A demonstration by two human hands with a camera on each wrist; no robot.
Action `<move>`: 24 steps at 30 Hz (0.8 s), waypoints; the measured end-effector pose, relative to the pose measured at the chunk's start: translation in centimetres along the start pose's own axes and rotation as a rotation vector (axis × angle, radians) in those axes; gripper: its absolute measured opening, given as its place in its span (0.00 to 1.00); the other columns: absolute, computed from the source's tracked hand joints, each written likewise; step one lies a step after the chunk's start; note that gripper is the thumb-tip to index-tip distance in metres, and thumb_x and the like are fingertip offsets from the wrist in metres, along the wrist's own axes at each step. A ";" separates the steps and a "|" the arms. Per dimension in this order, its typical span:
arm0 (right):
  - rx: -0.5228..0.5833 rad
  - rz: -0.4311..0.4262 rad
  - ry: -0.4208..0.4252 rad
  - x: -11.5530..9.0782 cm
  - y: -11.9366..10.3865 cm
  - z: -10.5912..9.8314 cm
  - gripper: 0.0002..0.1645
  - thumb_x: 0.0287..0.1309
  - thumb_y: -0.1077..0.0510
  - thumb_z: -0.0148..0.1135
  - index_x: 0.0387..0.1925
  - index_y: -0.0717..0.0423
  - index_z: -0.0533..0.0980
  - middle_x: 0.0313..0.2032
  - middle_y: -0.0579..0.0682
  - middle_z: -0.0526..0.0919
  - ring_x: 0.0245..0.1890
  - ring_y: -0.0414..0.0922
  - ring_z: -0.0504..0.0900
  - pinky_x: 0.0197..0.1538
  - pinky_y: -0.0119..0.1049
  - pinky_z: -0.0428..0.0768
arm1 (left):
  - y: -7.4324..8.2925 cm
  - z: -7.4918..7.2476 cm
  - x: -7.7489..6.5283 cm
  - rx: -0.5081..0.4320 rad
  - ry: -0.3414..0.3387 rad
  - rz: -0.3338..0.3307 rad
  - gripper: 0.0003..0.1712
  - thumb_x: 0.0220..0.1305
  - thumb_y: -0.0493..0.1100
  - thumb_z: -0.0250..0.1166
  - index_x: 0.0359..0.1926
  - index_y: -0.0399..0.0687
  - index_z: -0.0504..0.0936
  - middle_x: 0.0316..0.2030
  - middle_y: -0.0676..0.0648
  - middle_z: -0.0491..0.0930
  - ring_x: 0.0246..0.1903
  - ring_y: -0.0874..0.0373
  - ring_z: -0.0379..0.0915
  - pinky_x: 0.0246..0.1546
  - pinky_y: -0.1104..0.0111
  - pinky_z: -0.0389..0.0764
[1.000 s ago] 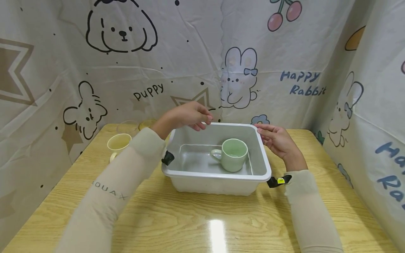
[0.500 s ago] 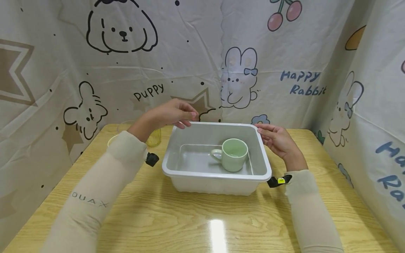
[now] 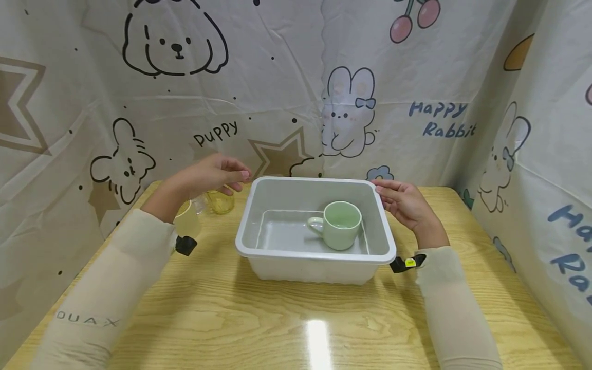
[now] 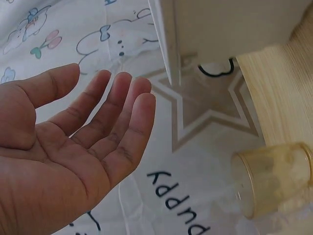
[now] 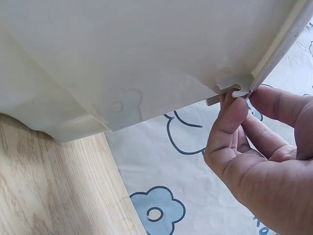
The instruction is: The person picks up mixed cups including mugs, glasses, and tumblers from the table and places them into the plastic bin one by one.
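Observation:
A light grey plastic tub (image 3: 314, 254) stands on the table, and a pale green mug (image 3: 344, 234) sits upright inside it, handle to the left. My right hand (image 3: 404, 205) pinches the tub's rim at the far right corner; the right wrist view shows thumb and fingers at the lip. My left hand (image 3: 205, 177) is raised left of the tub, holding nothing, with its fingers loosely spread in the left wrist view. Just below it is a transparent yellow glass (image 4: 274, 178). A pale yellow mug (image 3: 187, 221) is partly hidden behind my left wrist.
A clear glass (image 3: 200, 204) shows partly between the yellow mug and the yellow glass. A patterned cloth (image 3: 277, 67) hangs behind the wooden table (image 3: 259, 324) and along its sides. Both wrists carry black straps.
My left hand has moved left from over the tub's far rim to above the cups at the left. The right hand, tub and green mug have stayed in place.

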State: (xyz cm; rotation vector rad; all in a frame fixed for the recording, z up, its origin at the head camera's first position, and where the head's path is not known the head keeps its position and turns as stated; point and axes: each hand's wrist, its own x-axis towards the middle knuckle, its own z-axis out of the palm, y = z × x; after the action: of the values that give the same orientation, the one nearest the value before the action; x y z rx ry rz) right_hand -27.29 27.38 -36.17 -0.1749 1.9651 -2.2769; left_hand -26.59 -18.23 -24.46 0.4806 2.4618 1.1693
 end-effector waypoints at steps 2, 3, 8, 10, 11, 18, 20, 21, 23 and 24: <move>0.003 0.001 0.006 -0.1 0.0 -0.1 0.15 0.68 0.60 0.66 0.54 0.59 0.82 0.49 0.47 0.84 0.43 0.43 0.84 0.47 0.30 0.84 | -0.5 -0.2 -0.6 -0.002 0.000 0.010 0.24 0.79 0.46 0.57 0.67 0.35 0.73 0.64 0.37 0.75 0.59 0.42 0.75 0.58 0.53 0.79; 0.005 0.002 0.007 -0.1 0.0 -0.2 0.15 0.68 0.60 0.66 0.54 0.59 0.82 0.49 0.48 0.84 0.43 0.43 0.83 0.47 0.30 0.84 | -0.8 -0.3 -0.8 -0.004 -0.001 0.012 0.24 0.79 0.46 0.57 0.67 0.35 0.73 0.64 0.37 0.75 0.59 0.42 0.75 0.58 0.53 0.79; 0.003 0.007 0.011 -0.1 0.0 -0.2 0.17 0.67 0.59 0.67 0.55 0.59 0.82 0.50 0.48 0.83 0.44 0.43 0.83 0.49 0.31 0.84 | -2.4 -1.0 -2.1 -0.002 -0.004 0.017 0.25 0.80 0.48 0.55 0.67 0.36 0.73 0.62 0.38 0.75 0.59 0.42 0.74 0.59 0.52 0.78; -0.001 0.008 0.011 -0.1 0.0 -0.2 0.17 0.67 0.59 0.67 0.55 0.58 0.82 0.50 0.48 0.83 0.44 0.43 0.83 0.50 0.31 0.84 | -3.0 -1.3 -2.7 0.005 0.003 0.024 0.26 0.80 0.48 0.54 0.67 0.35 0.72 0.62 0.36 0.74 0.58 0.42 0.74 0.58 0.52 0.79; -0.002 0.008 0.012 -0.1 0.0 -0.2 0.16 0.67 0.59 0.67 0.55 0.58 0.82 0.49 0.48 0.83 0.44 0.43 0.83 0.49 0.31 0.84 | -3.3 -1.4 -2.9 0.007 0.007 0.024 0.26 0.80 0.49 0.54 0.68 0.35 0.72 0.63 0.36 0.74 0.59 0.42 0.74 0.58 0.52 0.79; -0.012 0.009 0.014 0.0 0.0 -0.1 0.16 0.67 0.59 0.68 0.54 0.58 0.82 0.50 0.48 0.83 0.45 0.43 0.83 0.49 0.30 0.84 | -5.2 -2.7 -5.1 0.024 0.050 -0.004 0.28 0.81 0.51 0.53 0.68 0.35 0.71 0.63 0.35 0.74 0.55 0.49 0.77 0.55 0.58 0.81; -0.016 0.007 0.016 0.1 0.0 -0.1 0.16 0.67 0.59 0.68 0.54 0.58 0.82 0.50 0.48 0.83 0.45 0.43 0.83 0.49 0.30 0.84 | -5.8 -3.1 -5.7 0.028 0.062 -0.005 0.29 0.80 0.53 0.53 0.68 0.34 0.71 0.62 0.37 0.75 0.53 0.53 0.78 0.53 0.62 0.82; -0.014 0.008 0.016 0.1 0.0 -0.2 0.16 0.67 0.59 0.68 0.54 0.58 0.82 0.50 0.48 0.83 0.45 0.43 0.83 0.48 0.30 0.84 | -6.0 -3.2 -6.1 0.028 0.070 -0.011 0.30 0.80 0.53 0.53 0.69 0.35 0.71 0.62 0.38 0.75 0.53 0.54 0.78 0.52 0.63 0.82; -0.008 0.010 0.016 0.1 0.0 -0.2 0.15 0.67 0.59 0.68 0.53 0.58 0.83 0.50 0.48 0.83 0.45 0.43 0.82 0.48 0.30 0.84 | -6.6 -3.6 -6.8 0.017 0.084 -0.022 0.30 0.80 0.54 0.54 0.69 0.36 0.70 0.61 0.40 0.76 0.52 0.55 0.79 0.52 0.65 0.82; -0.003 0.011 0.015 0.1 0.0 -0.2 0.15 0.67 0.59 0.68 0.53 0.58 0.83 0.50 0.48 0.83 0.45 0.43 0.83 0.48 0.30 0.84 | -7.0 -3.8 -7.2 0.016 0.091 -0.026 0.30 0.80 0.54 0.54 0.69 0.36 0.70 0.61 0.42 0.77 0.53 0.55 0.79 0.51 0.66 0.82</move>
State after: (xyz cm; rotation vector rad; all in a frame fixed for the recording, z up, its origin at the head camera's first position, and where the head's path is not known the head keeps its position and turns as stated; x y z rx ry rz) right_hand -27.43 27.60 -36.17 -0.1475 1.9719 -2.2749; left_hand -23.13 -28.15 -26.45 0.4070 2.5486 1.1863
